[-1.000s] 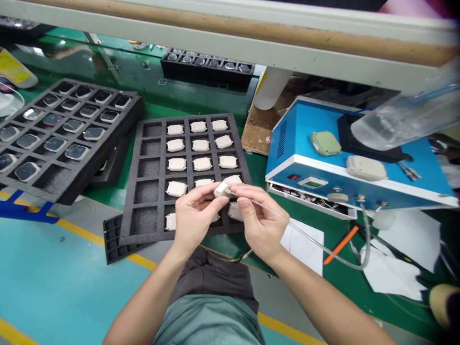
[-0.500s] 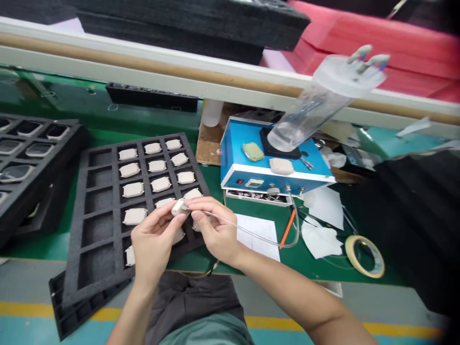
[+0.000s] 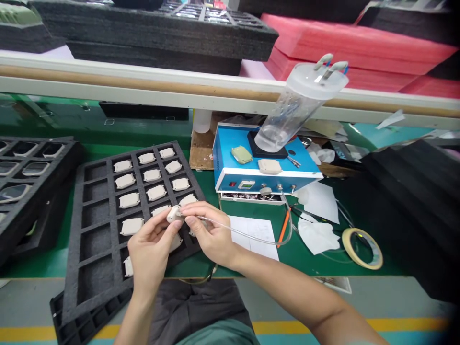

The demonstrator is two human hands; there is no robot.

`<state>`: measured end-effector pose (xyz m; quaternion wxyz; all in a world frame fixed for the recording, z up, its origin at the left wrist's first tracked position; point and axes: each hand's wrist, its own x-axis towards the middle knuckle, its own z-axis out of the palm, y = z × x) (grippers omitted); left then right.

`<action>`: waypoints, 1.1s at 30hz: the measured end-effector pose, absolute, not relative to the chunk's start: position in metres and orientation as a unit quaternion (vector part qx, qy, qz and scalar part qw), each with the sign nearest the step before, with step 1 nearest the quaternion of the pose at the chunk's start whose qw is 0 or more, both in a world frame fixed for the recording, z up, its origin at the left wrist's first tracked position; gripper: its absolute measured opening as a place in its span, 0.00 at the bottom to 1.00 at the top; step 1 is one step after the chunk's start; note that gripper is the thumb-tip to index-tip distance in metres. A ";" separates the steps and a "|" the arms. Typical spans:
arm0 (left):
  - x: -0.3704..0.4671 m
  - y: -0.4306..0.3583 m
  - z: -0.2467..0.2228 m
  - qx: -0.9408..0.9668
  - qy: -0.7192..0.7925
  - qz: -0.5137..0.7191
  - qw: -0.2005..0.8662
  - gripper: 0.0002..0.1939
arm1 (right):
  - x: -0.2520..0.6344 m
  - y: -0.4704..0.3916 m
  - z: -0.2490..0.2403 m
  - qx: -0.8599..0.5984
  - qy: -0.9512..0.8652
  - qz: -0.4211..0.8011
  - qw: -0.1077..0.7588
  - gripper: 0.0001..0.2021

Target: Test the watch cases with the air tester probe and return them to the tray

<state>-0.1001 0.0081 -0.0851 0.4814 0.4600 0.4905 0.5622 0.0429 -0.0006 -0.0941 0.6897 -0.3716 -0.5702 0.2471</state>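
Between the fingers of my left hand (image 3: 153, 247) is a small beige watch-like case (image 3: 174, 214), tilted on its edge above the foam tray. My right hand (image 3: 212, 235) pinches the end of a clear thin tube (image 3: 247, 235) against the side of that case; fingertips hide the exact contact. The tube loops back to the front of a blue machine (image 3: 224, 158). Under my hands lies a black foam tray (image 3: 77, 230) with several beige cases (image 3: 129, 200) in its pockets, while its left column holds none.
On the machine stand a clear cylinder (image 3: 287, 115), a green case (image 3: 241, 154) and a beige case (image 3: 269, 166). To the right lie paper (image 3: 255, 235), an orange pen (image 3: 283, 227) and a tape roll (image 3: 362, 248). Another foam tray (image 3: 46, 191) stands left; a shelf edge (image 3: 143, 91) crosses behind.
The camera view has shifted, so the shelf and the foam tray sit lower in the picture. Both hands keep the same grip on the case and tube.
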 end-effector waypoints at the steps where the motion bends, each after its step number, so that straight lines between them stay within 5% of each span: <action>1: -0.100 0.008 -0.085 0.459 0.492 0.561 0.482 0.22 | 0.043 -0.001 -0.094 -0.371 -0.570 0.246 0.690 0.06; 33: -0.099 0.008 -0.083 0.457 0.499 0.560 0.478 0.23 | 0.043 -0.001 -0.091 -0.384 -0.575 0.245 0.679 0.07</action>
